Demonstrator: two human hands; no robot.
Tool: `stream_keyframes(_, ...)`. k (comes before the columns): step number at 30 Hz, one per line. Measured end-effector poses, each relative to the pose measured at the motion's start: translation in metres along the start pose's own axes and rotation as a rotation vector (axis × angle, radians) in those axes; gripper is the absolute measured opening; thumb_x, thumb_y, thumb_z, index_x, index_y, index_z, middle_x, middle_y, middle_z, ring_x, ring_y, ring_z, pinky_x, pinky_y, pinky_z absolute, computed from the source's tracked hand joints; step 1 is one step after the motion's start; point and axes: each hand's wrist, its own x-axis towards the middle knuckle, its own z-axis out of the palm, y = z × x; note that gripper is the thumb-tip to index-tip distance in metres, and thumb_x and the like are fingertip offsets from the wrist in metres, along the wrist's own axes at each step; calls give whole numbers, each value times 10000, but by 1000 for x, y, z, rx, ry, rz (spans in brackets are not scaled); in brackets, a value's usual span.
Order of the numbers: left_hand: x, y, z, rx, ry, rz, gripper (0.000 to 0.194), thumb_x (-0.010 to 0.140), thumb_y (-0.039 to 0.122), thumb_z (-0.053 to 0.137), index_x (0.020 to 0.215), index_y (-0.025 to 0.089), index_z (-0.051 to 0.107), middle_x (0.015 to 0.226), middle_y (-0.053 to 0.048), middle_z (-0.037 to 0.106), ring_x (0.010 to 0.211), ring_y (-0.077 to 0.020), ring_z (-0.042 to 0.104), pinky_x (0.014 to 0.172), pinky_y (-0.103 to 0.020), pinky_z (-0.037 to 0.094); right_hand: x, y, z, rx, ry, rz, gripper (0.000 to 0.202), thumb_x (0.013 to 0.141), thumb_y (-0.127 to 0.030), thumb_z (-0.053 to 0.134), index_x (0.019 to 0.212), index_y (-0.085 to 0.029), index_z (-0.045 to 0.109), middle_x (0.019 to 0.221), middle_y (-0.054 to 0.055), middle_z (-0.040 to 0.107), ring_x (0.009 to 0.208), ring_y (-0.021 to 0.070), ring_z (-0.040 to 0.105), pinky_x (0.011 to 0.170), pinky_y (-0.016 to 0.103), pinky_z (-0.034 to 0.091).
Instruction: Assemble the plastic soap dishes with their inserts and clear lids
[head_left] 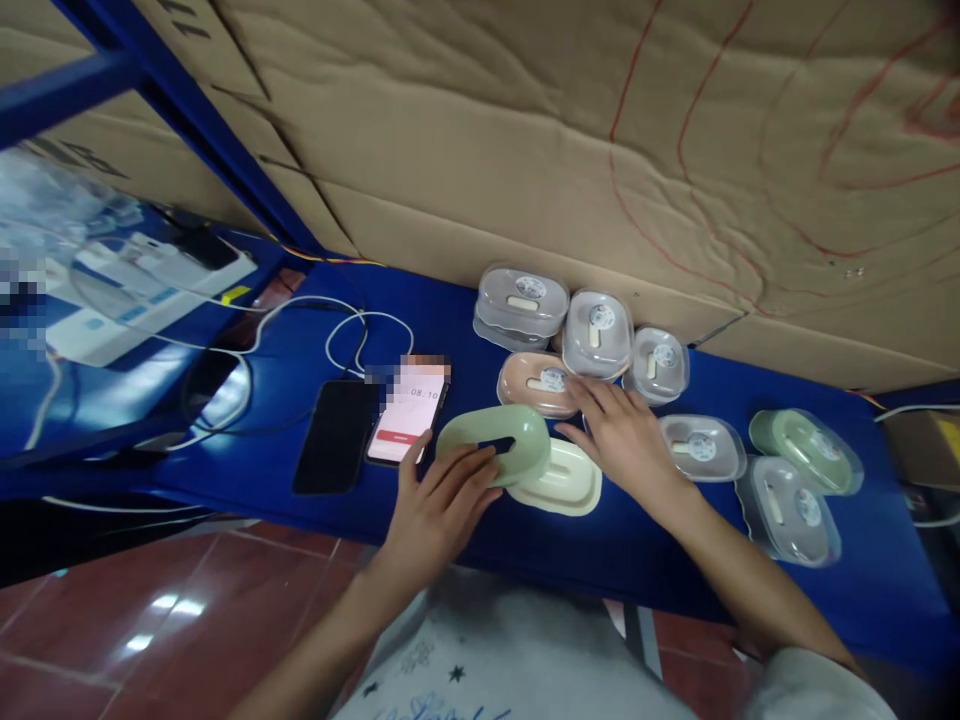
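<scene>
Control of the green piece (484, 421) matters most at this point: it is a shallow oval with a slot through it, near the middle of the surface (645, 560), just right of the lit phone (409, 408) and overlapping the cream tray (559, 487) on its right. Support at both ends of the rim would serve better than pressure on the near edge alone, since so thin-looking a part may tip or skid; a light touch around the slot would also be wise. The left hand (444, 500) lies over the near rim, its fingers bent and loosely parted with the tips by the slot, and its thumb stands off to the left beside the phone's near right corner (a spot where a careless nudge could shift the phone). It touches the piece, though whether it truly pinches it is hard to tell from above. The right hand (630, 440) is palm-down with the fingers spread, thumb well apart, the tips at the right end of the lidded peach container (525, 387) on the far side; nothing shows gripped in it. Gentle, level contact there should avoid pushing that container's lid askew.
</scene>
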Motion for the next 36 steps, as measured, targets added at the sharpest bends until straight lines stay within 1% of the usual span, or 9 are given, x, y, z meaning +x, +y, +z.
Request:
stream_keyframes(5,-10,6,9,-45,-26,-99,168,1078,186,619,1244,199,642,1217,-67,812,1149,-229,733,1247,-503,373,21,0,2,-39,-4,34,442,1086,-406,588,1421,-129,663,1265,167,752,1117,326,677,931,444,481)
stream_keyframes(10,-4,7,16,-170,-163,14,209,1072,208,618,1279,213,647,1354,-83,755,1276,-233,689,1297,-530,345,15,18,-13,22,33,103,425,1109,-502,527,1206,-167,770,1100,107,789,1005,277,710,879,389,475)
stream_keyframes(13,11,-1,15,-226,-203,90,259,1052,179,605,1306,206,645,1417,-115,710,1343,-248,654,1284,-531,390,10,23,-24,4,9,143,445,1115,-514,505,1188,-166,774,1081,117,791,964,272,715,852,384,473)
stream_keyframes(16,42,-18,15,-160,-243,146,408,993,25,520,1351,184,633,1440,-131,691,1366,-267,638,1226,-502,461,9,30,-34,50,-54,128,458,1117,-532,483,1151,-185,779,1038,108,784,930,263,712,843,385,494)
stream_keyframes(19,80,-38,20,-13,-435,207,487,967,-11,511,1408,168,616,1494,-133,666,1440,-313,586,1200,-518,471,17,40,-37,82,-8,120,445,1122,-515,459,1257,-203,747,1237,140,746,1139,316,687,974,461,522)
stream_keyframes(23,114,-56,32,37,-629,262,544,931,-50,520,1412,176,633,1533,-135,644,1475,-295,565,1222,-519,425,33,49,-28,81,15,161,589,1068,-496,582,1577,-207,519,1619,199,508,1474,426,489,1104,638,498)
stream_keyframes(29,116,-54,40,70,-586,245,394,995,30,561,1309,223,702,1472,-112,684,1429,-301,590,1133,-496,440,35,71,-40,272,-28,173,511,1045,-429,643,1520,-250,588,1537,135,611,1414,349,592,1121,565,548)
stream_keyframes(33,114,-51,40,76,-580,287,329,1032,74,565,1275,234,718,1465,-106,690,1394,-309,612,1110,-502,429,29,95,-56,457,-61,219,331,1091,-394,565,1341,-220,695,1295,102,765,1120,254,748,1015,445,592)
stream_keyframes(36,113,-49,41,87,-528,285,343,1040,74,557,1319,223,690,1520,-123,654,1418,-319,595,1101,-493,417,28,98,-56,354,-16,253,330,1098,-384,537,1347,-231,691,1325,115,749,1193,288,718,1040,481,578)
